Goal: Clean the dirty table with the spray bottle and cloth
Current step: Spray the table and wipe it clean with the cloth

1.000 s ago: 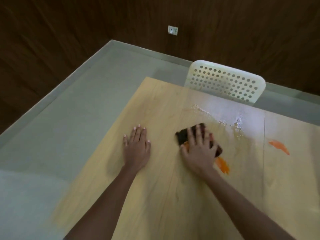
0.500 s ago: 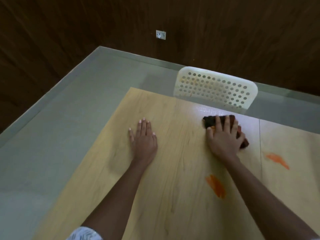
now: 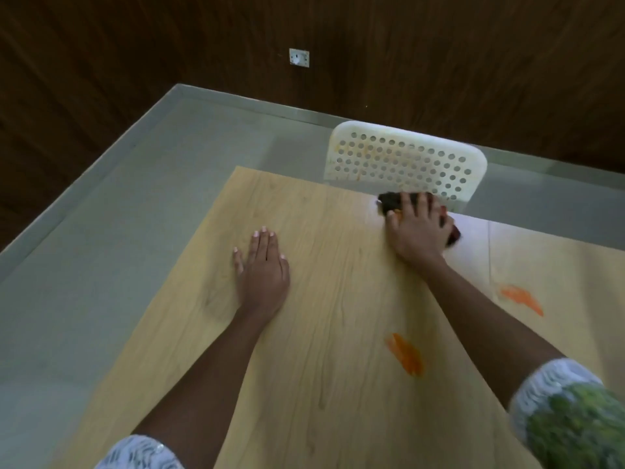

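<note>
Patterned sleeves (image 3: 142, 451) frame the near edge as a person leans over a pale wood-grain surface (image 3: 304, 384). Closest to the camera, an orange smear (image 3: 406, 355) lies unwiped between the forearms, and a second orange smear (image 3: 522, 298) sits to the right beyond a seam in the top. The left hand (image 3: 262, 265) lies flat with fingers straight and together, palm down on bare wood, apparently bracing the body for the reach. Farther out, the right hand (image 3: 417, 228) presses a dark cloth (image 3: 389, 204) against the far edge, fingers spread over it to keep it bunched and in contact with the wood; an orange tint shows at the cloth under the palm. Just beyond the edge stands a white perforated chair back (image 3: 406, 160), with the grey floor (image 3: 101, 248) and a wall socket (image 3: 299, 57) behind. No spray bottle is in view. Judging by the two remaining marks, the wiping is only partly done.
</note>
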